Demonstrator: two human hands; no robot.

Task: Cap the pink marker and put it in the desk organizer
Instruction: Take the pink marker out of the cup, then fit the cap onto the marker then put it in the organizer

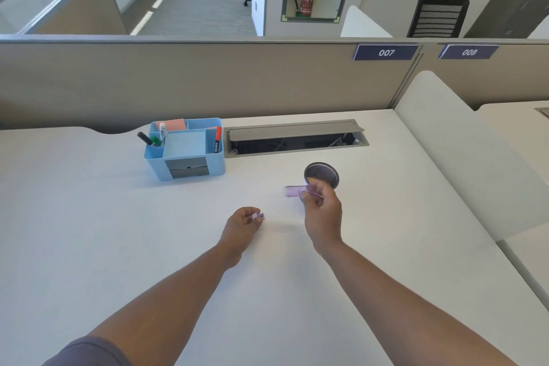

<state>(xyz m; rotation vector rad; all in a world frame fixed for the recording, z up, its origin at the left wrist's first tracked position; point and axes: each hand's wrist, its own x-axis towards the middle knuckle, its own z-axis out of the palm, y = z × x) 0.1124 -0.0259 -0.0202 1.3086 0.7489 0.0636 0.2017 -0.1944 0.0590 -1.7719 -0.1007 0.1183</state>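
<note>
My right hand grips the pink marker, whose blurred end sticks out to the left above the white desk. My left hand is closed around a small pink cap that peeks out between thumb and fingers. A gap of desk lies between cap and marker. The light-blue desk organizer stands at the back left of my hands, holding several markers and pink sticky notes in its compartments.
A round black mesh cup sits just behind my right hand. An open grey cable hatch lies right of the organizer. A beige partition bounds the desk's far edge, and a white divider rises on the right.
</note>
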